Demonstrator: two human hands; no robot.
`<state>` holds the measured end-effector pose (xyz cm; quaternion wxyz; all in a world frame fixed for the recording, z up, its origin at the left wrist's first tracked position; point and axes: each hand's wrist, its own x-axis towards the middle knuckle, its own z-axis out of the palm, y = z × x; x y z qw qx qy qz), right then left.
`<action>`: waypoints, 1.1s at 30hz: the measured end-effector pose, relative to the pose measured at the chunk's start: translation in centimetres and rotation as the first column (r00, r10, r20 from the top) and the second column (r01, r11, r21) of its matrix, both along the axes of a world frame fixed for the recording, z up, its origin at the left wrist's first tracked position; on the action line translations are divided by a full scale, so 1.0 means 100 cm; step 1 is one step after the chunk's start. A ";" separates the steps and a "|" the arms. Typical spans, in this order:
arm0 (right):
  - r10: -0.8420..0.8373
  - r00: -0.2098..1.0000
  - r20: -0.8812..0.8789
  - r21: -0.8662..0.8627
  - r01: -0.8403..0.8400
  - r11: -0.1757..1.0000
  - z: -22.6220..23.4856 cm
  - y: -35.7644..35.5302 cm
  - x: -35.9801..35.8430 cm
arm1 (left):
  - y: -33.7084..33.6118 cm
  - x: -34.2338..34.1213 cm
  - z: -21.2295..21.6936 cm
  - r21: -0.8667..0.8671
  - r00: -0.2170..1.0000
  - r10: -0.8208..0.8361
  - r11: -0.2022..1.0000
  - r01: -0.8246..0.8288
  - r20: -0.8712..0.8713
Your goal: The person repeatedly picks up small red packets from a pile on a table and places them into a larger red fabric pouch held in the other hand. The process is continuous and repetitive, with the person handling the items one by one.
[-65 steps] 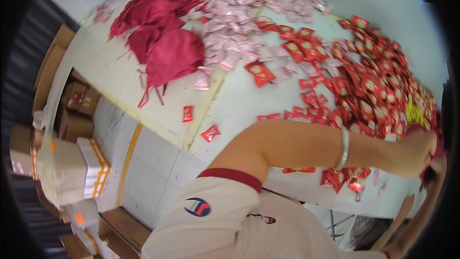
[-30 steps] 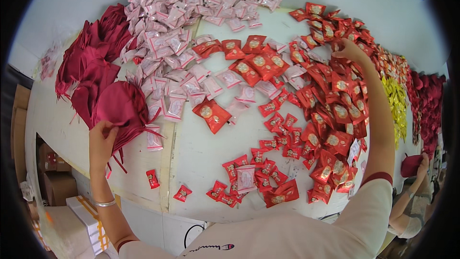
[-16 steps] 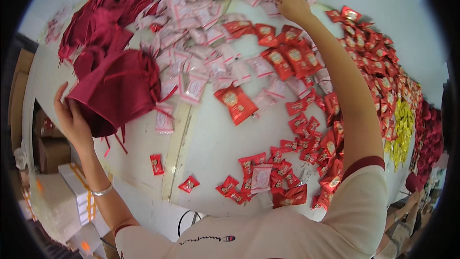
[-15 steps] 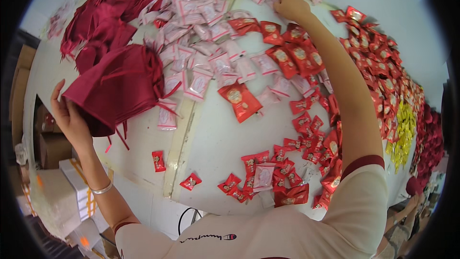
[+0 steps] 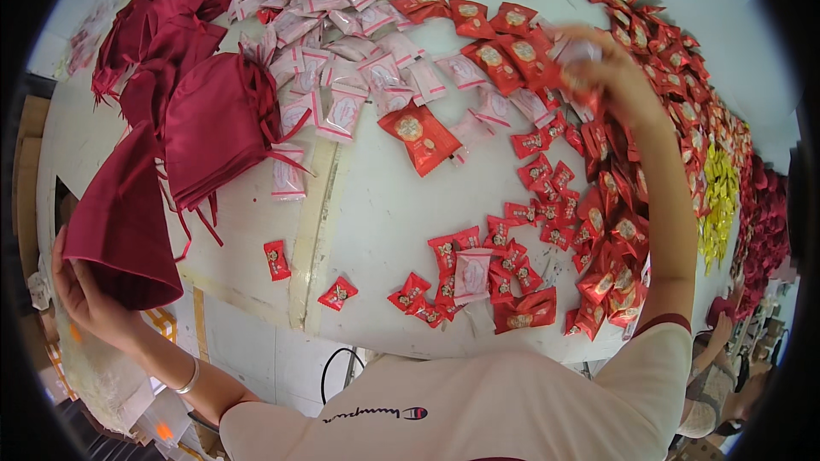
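My left hand [image 5: 94, 303] grips the rim of a dark red cloth drawstring pouch [image 5: 124, 230], its mouth open toward me, at the table's left edge. Beside it lies a stack of flat matching pouches [image 5: 218, 128] with thin cords hanging loose. My right hand [image 5: 619, 81], smeared by motion, is over the red packets at the right. Its fingers are closed round a small pale pink-and-white packet [image 5: 581, 53]. Under and beside that hand lie larger red packets [image 5: 521, 55] and a heap of red packets [image 5: 611, 269].
Pink-and-white packets [image 5: 342, 111] cover the table's [image 5: 384, 239] far middle. Small red sweets [image 5: 444, 256] lie near the front edge. Yellow packets [image 5: 719, 205] and more dark red pouches [image 5: 760, 230] are at the far right. Another person's arm [image 5: 722, 333] shows at the lower right.
My left hand has drawn one pouch off the stack, toward me and to the left. My right hand has come back from the far pink-and-white pile with a packet, nearer and to the right.
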<state>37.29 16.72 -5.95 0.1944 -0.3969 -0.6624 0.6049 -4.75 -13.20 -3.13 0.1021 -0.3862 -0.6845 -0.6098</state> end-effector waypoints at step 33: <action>-0.115 0.822 -0.558 0.138 0.229 0.964 -0.012 -0.192 0.120 | 0.076 0.153 0.035 -0.271 0.776 -0.609 0.784 0.558 -0.163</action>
